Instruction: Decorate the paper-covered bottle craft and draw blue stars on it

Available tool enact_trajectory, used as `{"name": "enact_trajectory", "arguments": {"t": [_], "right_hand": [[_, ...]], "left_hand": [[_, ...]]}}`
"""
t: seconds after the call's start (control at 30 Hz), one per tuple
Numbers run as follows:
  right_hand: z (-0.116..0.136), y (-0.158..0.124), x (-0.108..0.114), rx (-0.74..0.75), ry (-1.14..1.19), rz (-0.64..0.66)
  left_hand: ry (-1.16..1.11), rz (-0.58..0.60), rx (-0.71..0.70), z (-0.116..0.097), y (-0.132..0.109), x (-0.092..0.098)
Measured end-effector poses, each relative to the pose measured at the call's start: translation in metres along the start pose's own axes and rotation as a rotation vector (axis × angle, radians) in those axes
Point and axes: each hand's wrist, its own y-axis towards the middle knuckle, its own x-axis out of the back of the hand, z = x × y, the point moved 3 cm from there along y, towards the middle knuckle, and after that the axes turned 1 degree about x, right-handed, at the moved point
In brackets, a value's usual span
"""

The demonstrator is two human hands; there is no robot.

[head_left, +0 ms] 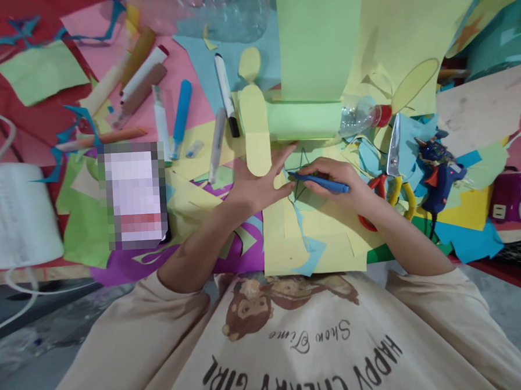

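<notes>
My right hand [344, 173] grips a blue pen [326, 183], its tip down on a light green piece of paper [315, 198] that bears part of a dark star outline. Beside it, my left hand [254, 190] lies with fingers spread, thumb and forefinger on either side of the drawn lines. A yellow rounded paper cutout [257, 131] covers some of the left fingers. Just beyond both hands, a plastic bottle [356, 117] with a red cap lies on its side, wrapped in pale green paper [304, 120].
Scissors [393, 147] with red and yellow handles lie right of my right hand, near a blue glue gun [441, 182]. Several markers [182, 117] and a phone [133, 190] are on the left. A white box [21, 213] with cables stands far left. Paper scraps are scattered around.
</notes>
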Motion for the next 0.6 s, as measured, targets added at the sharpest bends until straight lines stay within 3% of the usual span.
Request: {"name": "enact_trajectory", "arguments": {"t": [0.13, 0.6], "right_hand": [[0.0031, -0.0008, 0.0038, -0.043, 0.010, 0.013], [0.0024, -0.0076, 0.0103, -0.196, 0.066, 0.073]], "left_hand": [[0.034, 0.109, 0.075, -0.0045, -0.0007, 0.0030], [-0.025, 0.073, 0.050, -0.0050, -0.0023, 0.0037]]}}
